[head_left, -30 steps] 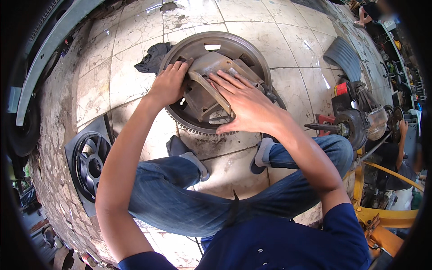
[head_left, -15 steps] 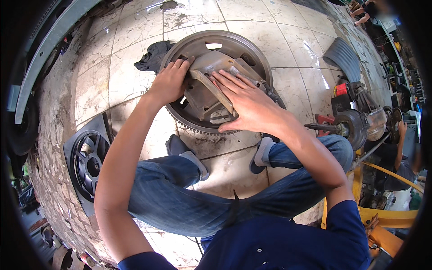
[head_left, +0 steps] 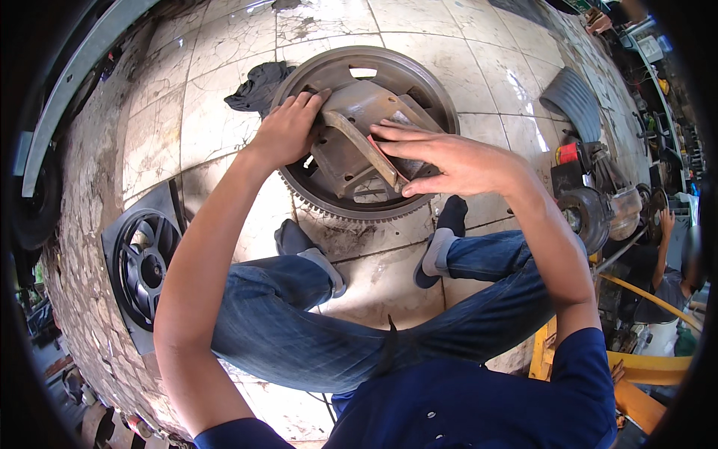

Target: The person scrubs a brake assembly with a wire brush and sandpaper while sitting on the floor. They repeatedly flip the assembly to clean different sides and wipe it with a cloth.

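Note:
A large toothed metal ring like a flywheel (head_left: 299,196) lies flat on the tiles before me. On it rests a brown, worn metal plate (head_left: 368,101) with a raised curved rib (head_left: 359,144) and several holes. My left hand (head_left: 288,129) curls its fingers over the plate's left edge and grips it. On the plate's right side, my right hand (head_left: 449,159) has its fingers stretched together and the thumb apart near the rib's lower end. A small red piece (head_left: 373,141) shows beneath its fingertips beside the rib; most of it is hidden, and its kind is unclear.
A dark cloth (head_left: 258,86) lies left of the ring. A black fan in a frame (head_left: 146,269) stands near my left arm. To the right are a curved ribbed grey sheet (head_left: 572,101), greasy machine parts (head_left: 587,217) and a yellow metal frame (head_left: 643,368). Another person (head_left: 666,280) sits far right.
My right hand has drawn back to the right across the plate, its wrist raised, and the red piece has shifted with it. My left hand keeps its grip on the plate edge.

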Demonstrator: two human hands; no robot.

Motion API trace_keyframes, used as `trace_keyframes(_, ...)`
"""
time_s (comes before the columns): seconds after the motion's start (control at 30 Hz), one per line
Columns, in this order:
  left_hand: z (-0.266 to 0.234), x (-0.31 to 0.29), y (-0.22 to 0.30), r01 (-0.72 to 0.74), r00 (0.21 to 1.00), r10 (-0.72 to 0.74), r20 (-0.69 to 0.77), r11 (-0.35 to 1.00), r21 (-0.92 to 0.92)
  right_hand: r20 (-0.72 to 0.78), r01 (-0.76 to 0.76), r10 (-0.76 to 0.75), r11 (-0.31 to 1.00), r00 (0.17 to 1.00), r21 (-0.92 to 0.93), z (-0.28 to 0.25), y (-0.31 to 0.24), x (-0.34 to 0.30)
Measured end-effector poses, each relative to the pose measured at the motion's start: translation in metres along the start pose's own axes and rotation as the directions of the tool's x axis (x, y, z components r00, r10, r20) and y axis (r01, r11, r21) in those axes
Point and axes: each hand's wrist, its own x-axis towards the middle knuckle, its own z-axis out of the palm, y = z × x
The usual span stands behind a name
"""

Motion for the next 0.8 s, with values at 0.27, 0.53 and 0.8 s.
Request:
trace_keyframes(0.27,0.0,0.002,-0.002,0.01,1.0,-0.01,0.025,1.0,0.006,-0.153,0.059,-0.055,0.998,0.987,0.021,0.013,0.005,-0.01)
trace_keyframes(0.53,-0.003,0.003,0.001,0.03,0.998,-0.031,0.05,1.0,0.005,-0.287,0.002,-0.088,0.958,0.954,-0.286,0.033,-0.024,-0.02)
trace_keyframes(0.8,-0.003,0.004,0.001,0.014,0.998,-0.014,0.054,1.0,-0.004,-0.338,-0.01,-0.053,0.984,0.94,-0.18,0.038,-0.021,-0.015)
